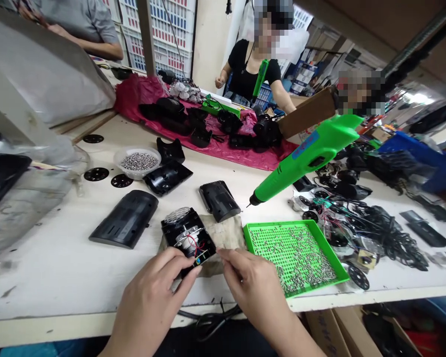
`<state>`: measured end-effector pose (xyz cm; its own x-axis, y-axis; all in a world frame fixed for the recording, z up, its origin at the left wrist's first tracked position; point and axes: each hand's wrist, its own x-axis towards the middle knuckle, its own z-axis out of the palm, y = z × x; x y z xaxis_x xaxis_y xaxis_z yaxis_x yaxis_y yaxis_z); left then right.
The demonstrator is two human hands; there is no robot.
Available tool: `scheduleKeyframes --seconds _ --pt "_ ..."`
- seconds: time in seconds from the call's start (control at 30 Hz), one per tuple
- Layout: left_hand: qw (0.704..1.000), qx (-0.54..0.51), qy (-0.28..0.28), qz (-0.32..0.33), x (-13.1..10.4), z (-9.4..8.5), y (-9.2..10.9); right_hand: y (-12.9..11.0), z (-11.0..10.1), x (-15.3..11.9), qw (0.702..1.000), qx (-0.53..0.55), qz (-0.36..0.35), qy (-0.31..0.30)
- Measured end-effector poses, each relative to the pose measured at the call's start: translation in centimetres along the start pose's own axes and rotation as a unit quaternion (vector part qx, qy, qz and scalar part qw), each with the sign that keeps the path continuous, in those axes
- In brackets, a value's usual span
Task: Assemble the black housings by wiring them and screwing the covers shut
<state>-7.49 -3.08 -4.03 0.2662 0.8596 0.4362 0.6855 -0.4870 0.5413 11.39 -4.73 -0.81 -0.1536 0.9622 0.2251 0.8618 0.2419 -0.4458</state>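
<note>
A black plastic housing (170,231) with its inside exposed lies near the table's front edge. Inside it I see a pale motor-like part, red wires and a small circuit board (200,259). My left hand (154,287) is closed on the housing's near end, thumb and fingers at the board. My right hand (250,277) is pinched at the housing's right corner; what sits between its fingertips is too small to make out. A black cable (211,317) hangs below the housing. To the right, a green electric screwdriver (297,158) hangs tilted, bit pointing down-left.
A green tray (250,243) of small screws lies right of my hands. Black shell covers (124,218), a bowl of screws (137,163) and black discs (96,174) lie leftward. Cables and parts (379,228) are heaped right. Across the table sits a co-worker (245,69).
</note>
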Motion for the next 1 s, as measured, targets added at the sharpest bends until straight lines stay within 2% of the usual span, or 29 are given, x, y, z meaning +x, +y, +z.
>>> scheduleKeyframes --seconds 0.13,0.33,0.5,0.6,0.67,0.73,0.87,0.93,1.0 --pt "1.0 0.0 0.02 0.018 -0.2 0.2 -0.1 -0.7 0.3 0.6 0.999 0.03 0.008 -0.009" --pt "0.998 0.009 0.046 0.031 -0.7 0.4 0.0 -1.6 1.7 0.1 0.979 0.182 0.078 0.052" --pt "0.998 0.009 0.047 0.041 -0.6 0.4 -0.1 -2.3 3.5 -0.1 0.958 0.247 0.107 0.102" --pt "0.999 -0.009 0.032 0.033 -0.7 0.3 -0.3 -2.0 3.6 -0.2 0.974 0.194 0.05 0.11" --pt "0.999 -0.022 0.014 0.024 -0.8 0.2 -0.5 -1.5 2.9 -0.2 0.99 0.121 0.001 0.07" --pt "0.999 -0.031 -0.003 0.02 -0.8 0.2 -0.7 -0.9 1.6 0.1 0.997 0.069 -0.03 0.004" --pt "0.999 -0.045 -0.015 0.022 -0.6 0.1 -1.0 -0.6 -0.6 1.1 0.994 -0.005 -0.057 -0.097" --pt "0.998 -0.054 -0.015 0.024 -0.4 0.1 -1.2 -0.9 -0.5 1.3 0.988 -0.067 -0.086 -0.114" --pt "0.998 -0.062 -0.01 0.024 -0.1 0.0 -1.4 -1.5 0.1 1.1 0.978 -0.132 -0.126 -0.098"
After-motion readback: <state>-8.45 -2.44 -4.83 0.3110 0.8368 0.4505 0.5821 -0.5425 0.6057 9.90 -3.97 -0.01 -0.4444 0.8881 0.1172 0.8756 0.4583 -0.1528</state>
